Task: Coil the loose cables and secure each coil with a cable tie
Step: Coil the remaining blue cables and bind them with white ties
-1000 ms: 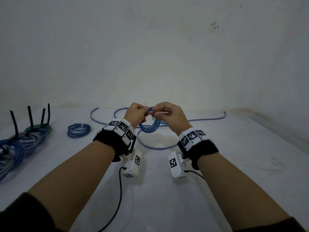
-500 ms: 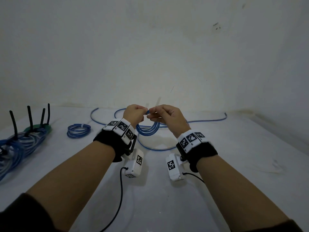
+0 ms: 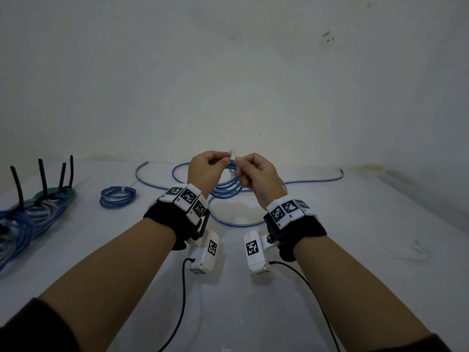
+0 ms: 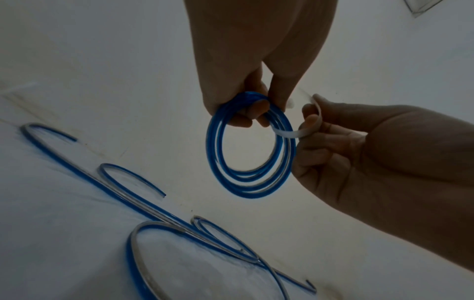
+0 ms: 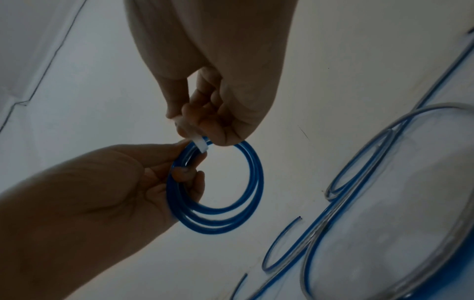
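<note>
A white worktop (image 3: pixel 355 237) meets a plain pale wall. At its left lies a heap of tied cable bundles (image 3: pixel 28 219), with loose blue cable (image 3: pixel 253 223) curving across the back. Raised above it, the left hand (image 3: pixel 206 171) grips a blue coil (image 4: pixel 250 154); the right hand (image 3: pixel 257 176) pinches a white cable tie (image 4: pixel 295 133) looped round it.

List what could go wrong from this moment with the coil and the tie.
1. The left hand holds the blue cable coil only at its top, and the loops already fan apart below, so one may spring free.
2. The white cable tie, which the right hand pinches, looks unfastened; a slip could drop it.
3. It may cinch around only some loops.
</note>
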`<state>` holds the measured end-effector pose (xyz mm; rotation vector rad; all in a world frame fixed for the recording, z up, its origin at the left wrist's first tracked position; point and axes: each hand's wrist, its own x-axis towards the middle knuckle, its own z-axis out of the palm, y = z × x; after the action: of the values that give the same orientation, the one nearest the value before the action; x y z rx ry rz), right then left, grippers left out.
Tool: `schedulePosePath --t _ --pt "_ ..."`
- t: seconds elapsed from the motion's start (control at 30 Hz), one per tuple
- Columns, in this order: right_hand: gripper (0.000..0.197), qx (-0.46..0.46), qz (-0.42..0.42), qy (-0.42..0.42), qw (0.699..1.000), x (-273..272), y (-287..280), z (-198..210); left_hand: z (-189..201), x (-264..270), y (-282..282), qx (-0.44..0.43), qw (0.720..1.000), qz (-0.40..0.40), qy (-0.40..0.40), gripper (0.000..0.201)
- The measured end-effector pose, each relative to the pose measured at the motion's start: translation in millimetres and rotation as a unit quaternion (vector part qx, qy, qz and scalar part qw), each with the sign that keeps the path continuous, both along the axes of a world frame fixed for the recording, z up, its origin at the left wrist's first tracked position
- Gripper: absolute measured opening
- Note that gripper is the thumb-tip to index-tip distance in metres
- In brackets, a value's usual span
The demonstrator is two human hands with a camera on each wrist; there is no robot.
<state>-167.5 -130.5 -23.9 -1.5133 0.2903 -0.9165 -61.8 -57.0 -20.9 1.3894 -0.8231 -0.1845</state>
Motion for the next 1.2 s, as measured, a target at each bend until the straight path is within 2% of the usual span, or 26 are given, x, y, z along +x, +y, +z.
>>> schedulePosePath --t 0.27,0.6,0.77,0.9,1.0,1.1,1.2 --pt "0.025 0.016 0.004 0.016 1.000 0 2 2 -2 3 0 -0.022 1.000 0.008 -0.007 0.018" --pt "0.026 0.009 0.007 0.016 1.000 0 1 2 -2 5 3 -0.019 0.998 -0.001 -0.068 0.012" --pt "0.026 0.007 0.013 0.021 1.000 -1 1 5 -2 5 6 0.000 0.984 0.025 -0.175 0.009" --pt "0.030 0.019 0.024 0.042 0.999 -1 2 6 -3 5 9 0.014 0.963 0.042 -0.268 0.009" --pt "0.024 0.025 0.008 0.045 0.999 0 2 5 -3 4 10 0.028 0.941 0.046 -0.334 0.007" --pt "0.005 0.034 -0.010 0.034 0.999 -2 2 4 -2 6 11 0.029 0.926 0.033 -0.374 0.007" --pt "0.012 0.014 -0.004 0.032 0.999 -2 1 4 -2 8 11 0.035 0.923 0.028 -0.383 0.009"
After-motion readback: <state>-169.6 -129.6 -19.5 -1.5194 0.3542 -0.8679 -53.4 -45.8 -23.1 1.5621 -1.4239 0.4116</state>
